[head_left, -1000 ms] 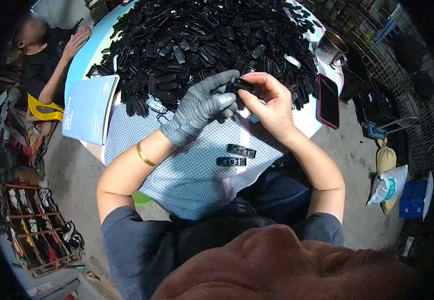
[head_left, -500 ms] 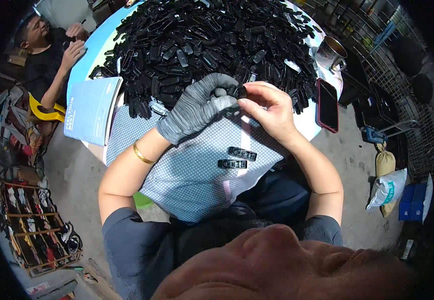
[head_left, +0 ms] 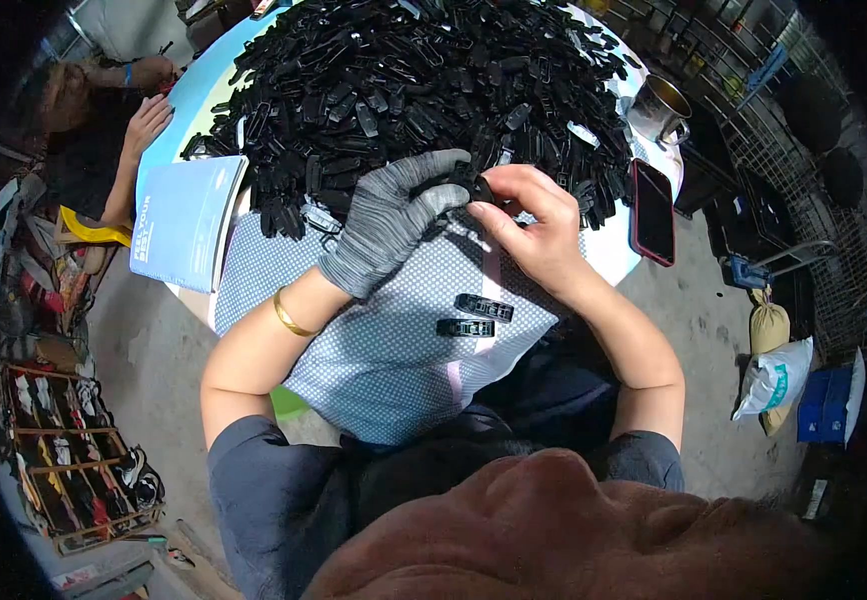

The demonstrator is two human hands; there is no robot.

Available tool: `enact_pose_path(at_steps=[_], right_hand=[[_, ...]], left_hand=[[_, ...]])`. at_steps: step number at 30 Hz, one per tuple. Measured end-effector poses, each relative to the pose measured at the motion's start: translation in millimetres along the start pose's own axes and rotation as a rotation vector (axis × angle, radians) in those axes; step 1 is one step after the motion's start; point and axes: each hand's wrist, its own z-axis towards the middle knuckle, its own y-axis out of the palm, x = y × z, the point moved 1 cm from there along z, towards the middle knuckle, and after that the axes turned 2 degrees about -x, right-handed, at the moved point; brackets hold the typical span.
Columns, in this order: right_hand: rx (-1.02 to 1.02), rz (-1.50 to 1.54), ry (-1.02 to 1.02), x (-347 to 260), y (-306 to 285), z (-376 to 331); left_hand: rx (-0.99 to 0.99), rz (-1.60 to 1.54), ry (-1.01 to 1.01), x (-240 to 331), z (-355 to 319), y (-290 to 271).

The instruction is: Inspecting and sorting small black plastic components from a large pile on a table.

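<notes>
My left hand [head_left: 390, 222], in a grey knitted glove, pinches a small black plastic piece [head_left: 470, 181] at the near edge of the pile. Bare fingertips of my right hand [head_left: 539, 222] close on the same piece from the other side. Its exact shape is mostly covered by the fingers. Below the hands, two black plastic clips [head_left: 485, 307] lie side by side on a blue-and-white dotted cloth [head_left: 354, 350]. A large heap of similar black plastic parts [head_left: 394, 110] spreads beyond my hands.
A light-blue booklet [head_left: 182, 222] lies left of the heap. On the right are a metal mug [head_left: 660, 108] and a phone [head_left: 655, 212]. A co-worker's hand [head_left: 149, 122] rests at the table's far-left edge. Sacks [head_left: 776, 375] stand on the floor to the right.
My left hand has shifted slightly and its fingers have straightened somewhat around the black piece. My right hand moved a little left. The co-worker has leaned and raised one forearm.
</notes>
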Motion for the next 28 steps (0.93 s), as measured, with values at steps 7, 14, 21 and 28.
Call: enact_pose_path(at_steps=[7, 14, 21, 28], right_hand=[[0.049, -0.073, -0.164, -1.0, 3.6, 3.7], [0.026, -0.266, -0.197, -7.0, 9.5, 4.3], [-0.221, -0.002, 0.271, -8.6, 6.1, 5.1], [-0.368, -0.177, 0.357, -3.3, 5.6, 7.0]], left_hand=[[-0.012, -0.053, -0.034, -3.7, -1.4, -2.6], [0.024, -0.091, -0.052, -2.7, -1.3, 2.8], [-0.085, 0.124, 0.07, 1.3, -1.4, -5.7], [-0.109, -0.021, -0.088, 1.0, 0.4, -4.7]])
